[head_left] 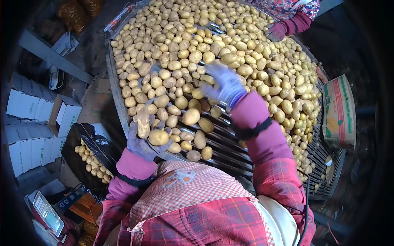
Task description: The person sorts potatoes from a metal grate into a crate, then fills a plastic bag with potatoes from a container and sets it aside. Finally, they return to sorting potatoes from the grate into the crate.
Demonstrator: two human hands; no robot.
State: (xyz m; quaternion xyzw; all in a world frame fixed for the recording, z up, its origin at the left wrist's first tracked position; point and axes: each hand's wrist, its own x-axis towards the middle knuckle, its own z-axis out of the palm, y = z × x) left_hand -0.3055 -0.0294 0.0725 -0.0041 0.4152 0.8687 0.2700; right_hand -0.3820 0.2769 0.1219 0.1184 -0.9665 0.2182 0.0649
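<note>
My left hand (141, 144), in a purple-grey glove, is cupped at the near left edge of the sorting table. It holds a long, rough potato (143, 123) and a rounder yellow potato (159, 137) against the fingers. My right hand (225, 85), gloved in pale blue-purple, is smeared by motion above the middle of the pile. Its fingers look stretched apart, and no potato shows in them. Just beneath it are loose potatoes (191, 117) and the dark bars of the slatted table (223, 149).
Across the pile, another person's gloved hand (277, 31) rests on potatoes. A printed carton (339, 111) stands at the right edge. To the left are a black-lined box (74, 139) holding potatoes, white cartons (25, 102), a metal beam (55, 57) and a scale (48, 214).
</note>
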